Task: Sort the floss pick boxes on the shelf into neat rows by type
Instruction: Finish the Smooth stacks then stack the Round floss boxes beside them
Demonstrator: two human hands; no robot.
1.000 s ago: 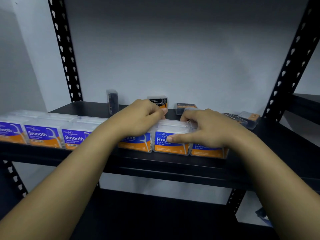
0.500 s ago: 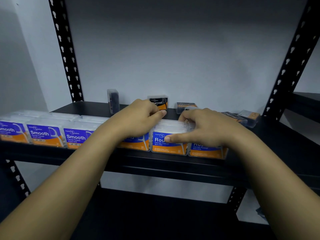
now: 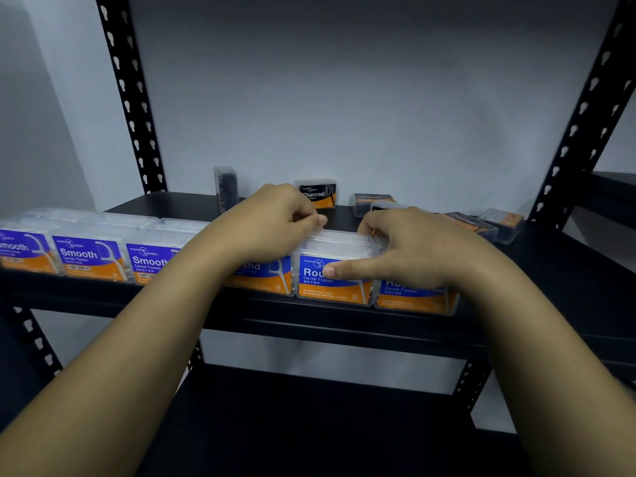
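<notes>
Clear floss pick boxes with blue and orange labels line the front of the black shelf [image 3: 344,325]. Three "Smooth" boxes [image 3: 89,258] stand at the left. To their right come three "Round" boxes; I point at the middle Round box [image 3: 344,290]. My right hand [image 3: 406,256] holds that box, thumb across its label and fingers curled over its top. My left hand [image 3: 272,232] sits on the Round box to its left [image 3: 265,277], its fingers curled and its thumb touching the middle box's top edge. Black "Charcoal" boxes [image 3: 318,194] lie scattered behind.
More Charcoal boxes lie at the back right [image 3: 471,223], and one stands on end at the back [image 3: 226,187]. Black perforated uprights [image 3: 129,94] frame the shelf against a pale wall. A lower shelf [image 3: 309,425] sits below. Another shelf edge shows at far right [image 3: 616,197].
Both hands stay on the Round boxes with hardly any movement. The view has drifted slightly, so the Smooth boxes sit a little further right.
</notes>
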